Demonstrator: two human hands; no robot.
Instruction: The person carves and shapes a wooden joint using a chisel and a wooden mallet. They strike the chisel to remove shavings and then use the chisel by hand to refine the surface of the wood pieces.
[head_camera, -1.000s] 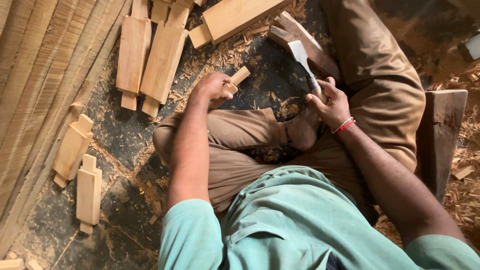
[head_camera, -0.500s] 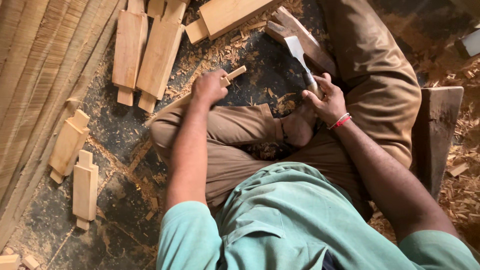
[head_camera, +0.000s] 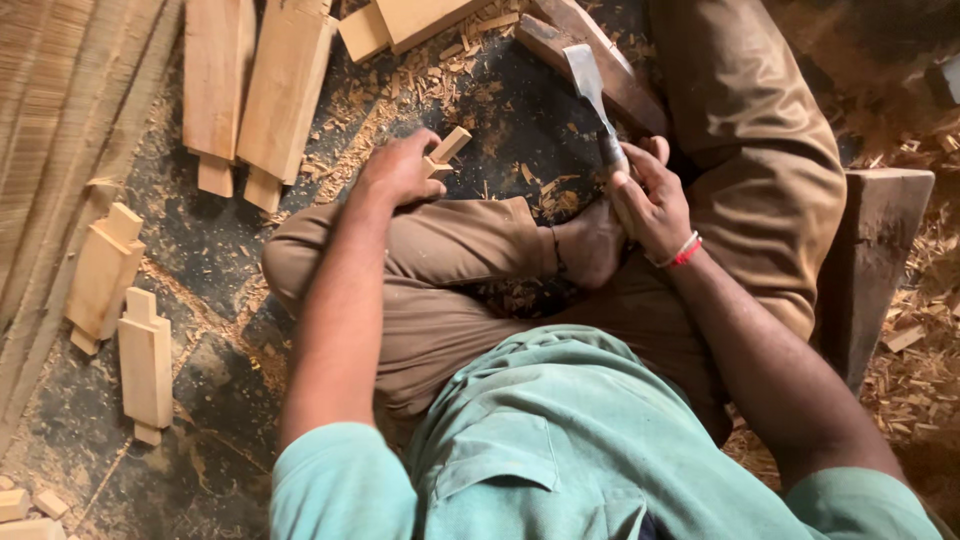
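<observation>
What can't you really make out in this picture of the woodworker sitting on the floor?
- Small wooden piece, head view: mostly hidden inside the left hand; its full shape is unclear.
- Chisel-like blade: its handle is covered by the right hand.
- Planks: cut off by the top edge.
- Dark wooden block: partly hidden behind the leg.

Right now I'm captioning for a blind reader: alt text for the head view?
Seated cross-legged on a shavings-strewn floor, a person grips a small wooden block in the left hand and a flat-bladed chisel in the right hand; cut wooden blanks lie nearby.
</observation>
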